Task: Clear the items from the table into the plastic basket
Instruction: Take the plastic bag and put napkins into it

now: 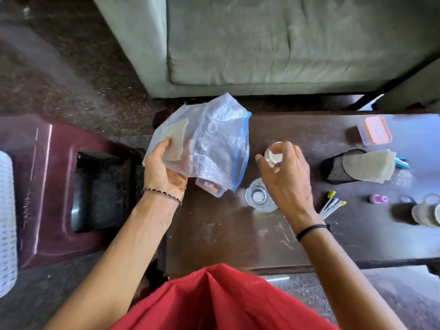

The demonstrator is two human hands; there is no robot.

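My left hand (162,170) grips a clear plastic zip bag (214,144) with a blue edge, lifted over the left end of the dark wooden table (226,234). A small clear box (210,188) lies partly under the bag. My right hand (285,177) is closed around a small white-capped bottle (271,157) just above the table. A clear glass (259,198) stands right below that hand. The white plastic basket (7,222) shows only as a strip at the far left edge, beyond a maroon stool (47,186).
On the table's right part lie an orange-lidded box (375,131), a black mesh pouch with beige pads (357,167), yellow-tipped sticks (332,204), a small pink bottle (378,199) and a jar (427,213). A grey sofa (262,44) stands behind the table.
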